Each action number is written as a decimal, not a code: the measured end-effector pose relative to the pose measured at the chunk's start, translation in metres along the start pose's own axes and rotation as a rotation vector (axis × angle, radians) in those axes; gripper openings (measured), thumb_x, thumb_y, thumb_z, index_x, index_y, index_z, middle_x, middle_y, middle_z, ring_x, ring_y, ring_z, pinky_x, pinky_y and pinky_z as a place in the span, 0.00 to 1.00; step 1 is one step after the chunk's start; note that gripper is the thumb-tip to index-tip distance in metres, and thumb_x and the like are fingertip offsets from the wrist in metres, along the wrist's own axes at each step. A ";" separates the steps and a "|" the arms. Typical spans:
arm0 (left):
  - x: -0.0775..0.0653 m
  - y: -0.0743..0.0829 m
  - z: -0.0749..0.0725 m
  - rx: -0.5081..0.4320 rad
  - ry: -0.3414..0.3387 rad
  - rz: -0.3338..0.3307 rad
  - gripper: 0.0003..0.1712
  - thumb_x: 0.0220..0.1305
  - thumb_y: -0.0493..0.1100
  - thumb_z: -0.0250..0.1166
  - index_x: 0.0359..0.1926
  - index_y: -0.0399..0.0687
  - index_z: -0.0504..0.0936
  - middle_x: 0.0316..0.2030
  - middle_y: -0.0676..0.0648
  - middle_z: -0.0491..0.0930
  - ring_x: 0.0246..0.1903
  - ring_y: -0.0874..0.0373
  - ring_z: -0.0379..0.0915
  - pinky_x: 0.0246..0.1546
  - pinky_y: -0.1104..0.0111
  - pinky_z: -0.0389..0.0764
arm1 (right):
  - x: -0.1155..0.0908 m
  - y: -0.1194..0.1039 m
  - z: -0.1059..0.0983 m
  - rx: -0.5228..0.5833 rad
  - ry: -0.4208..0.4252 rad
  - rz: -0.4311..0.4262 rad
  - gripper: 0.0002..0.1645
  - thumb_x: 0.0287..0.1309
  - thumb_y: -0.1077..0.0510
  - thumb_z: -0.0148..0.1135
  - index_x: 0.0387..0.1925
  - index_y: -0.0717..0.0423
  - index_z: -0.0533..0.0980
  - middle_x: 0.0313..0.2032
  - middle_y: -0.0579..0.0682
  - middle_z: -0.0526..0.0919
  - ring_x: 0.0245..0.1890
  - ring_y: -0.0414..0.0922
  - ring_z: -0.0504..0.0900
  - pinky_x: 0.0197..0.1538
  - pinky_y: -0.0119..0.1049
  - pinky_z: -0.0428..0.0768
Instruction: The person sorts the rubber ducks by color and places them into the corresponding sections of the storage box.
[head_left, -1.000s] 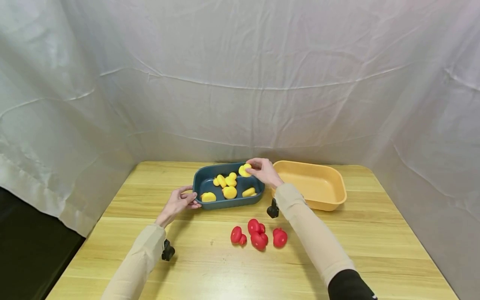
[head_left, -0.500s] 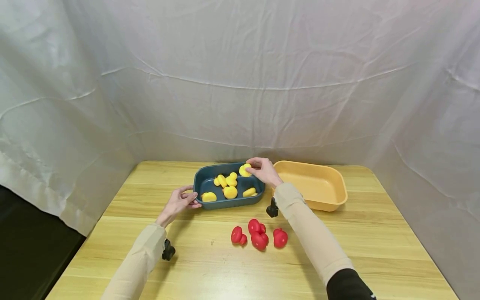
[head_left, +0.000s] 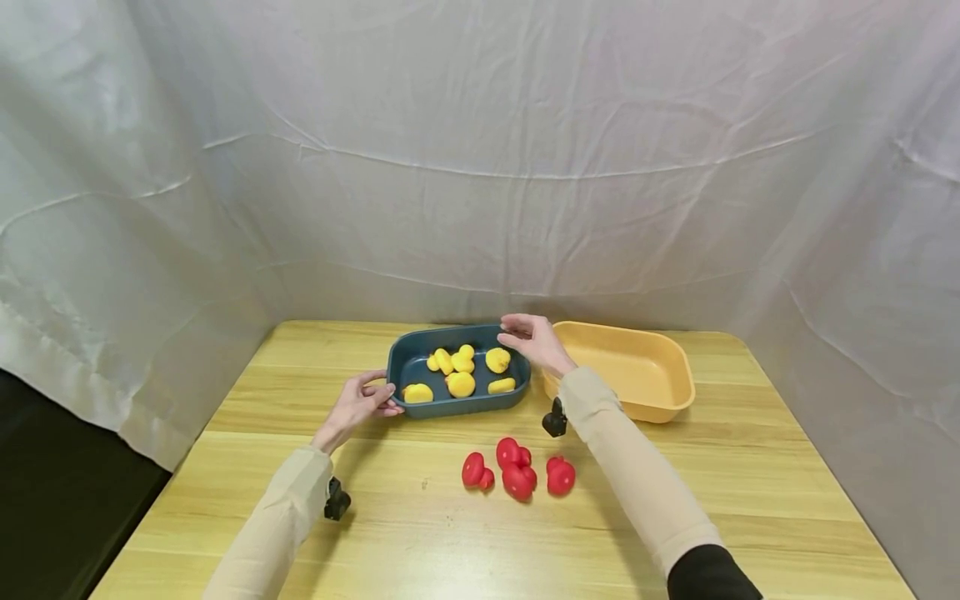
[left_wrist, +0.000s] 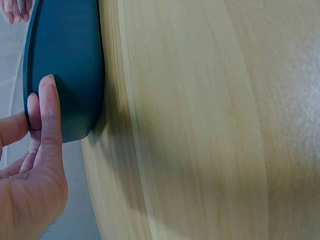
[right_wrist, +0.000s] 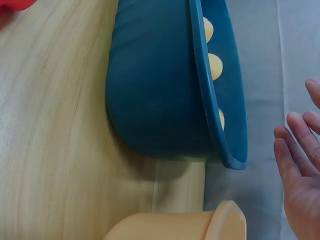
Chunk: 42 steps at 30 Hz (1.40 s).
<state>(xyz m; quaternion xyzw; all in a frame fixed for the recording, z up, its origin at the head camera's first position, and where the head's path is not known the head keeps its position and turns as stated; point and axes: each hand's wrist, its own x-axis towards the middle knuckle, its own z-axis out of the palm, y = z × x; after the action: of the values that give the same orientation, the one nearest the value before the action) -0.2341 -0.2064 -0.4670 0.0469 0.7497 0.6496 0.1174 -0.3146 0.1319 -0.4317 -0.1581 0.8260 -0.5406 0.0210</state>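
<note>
1. The left hand [head_left: 351,408] is pinching one end of the dark-blue, rounded, plastic-looking tub [head_left: 465,407], probably keeping it still.
2. The right hand [head_left: 542,343] is hovering above, fingers apart, holding nothing.
3. Small, lumpy yellow toys [head_left: 460,384] are lying inside, the tub perhaps keeping them together.

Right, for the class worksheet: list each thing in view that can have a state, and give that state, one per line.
Dark blue tray: upright, uncovered
Orange tray: upright, uncovered
Six yellow toy ducks: inside dark blue tray
Four red toys: lying on the table
Left grip: pinching dark blue tray's rim
Right grip: relaxed, holding nothing
Pale curtain: hanging, creased
</note>
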 end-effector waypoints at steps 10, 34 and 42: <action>0.000 0.000 0.000 0.002 0.010 0.000 0.32 0.76 0.34 0.53 0.73 0.22 0.54 0.31 0.47 0.87 0.30 0.62 0.86 0.42 0.67 0.90 | -0.014 -0.003 -0.006 -0.012 -0.022 -0.017 0.26 0.69 0.60 0.62 0.65 0.67 0.72 0.63 0.66 0.77 0.65 0.60 0.76 0.69 0.53 0.76; 0.000 0.001 0.001 0.013 0.015 0.005 0.33 0.76 0.34 0.53 0.73 0.21 0.52 0.31 0.46 0.86 0.29 0.64 0.85 0.41 0.70 0.90 | -0.041 -0.001 -0.027 0.065 -0.009 -0.039 0.29 0.66 0.62 0.64 0.64 0.71 0.71 0.64 0.69 0.75 0.68 0.62 0.73 0.75 0.56 0.68; -0.002 0.000 0.002 0.038 0.025 0.000 0.33 0.77 0.36 0.53 0.74 0.23 0.52 0.29 0.47 0.86 0.28 0.63 0.85 0.41 0.67 0.90 | -0.050 -0.001 -0.036 0.068 -0.019 -0.045 0.29 0.67 0.61 0.64 0.66 0.68 0.71 0.66 0.67 0.74 0.69 0.64 0.70 0.76 0.54 0.66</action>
<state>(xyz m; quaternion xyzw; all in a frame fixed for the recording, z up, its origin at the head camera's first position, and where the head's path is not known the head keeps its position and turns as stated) -0.2315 -0.2044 -0.4668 0.0409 0.7632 0.6359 0.1074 -0.2744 0.1772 -0.4229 -0.1808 0.8031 -0.5674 0.0220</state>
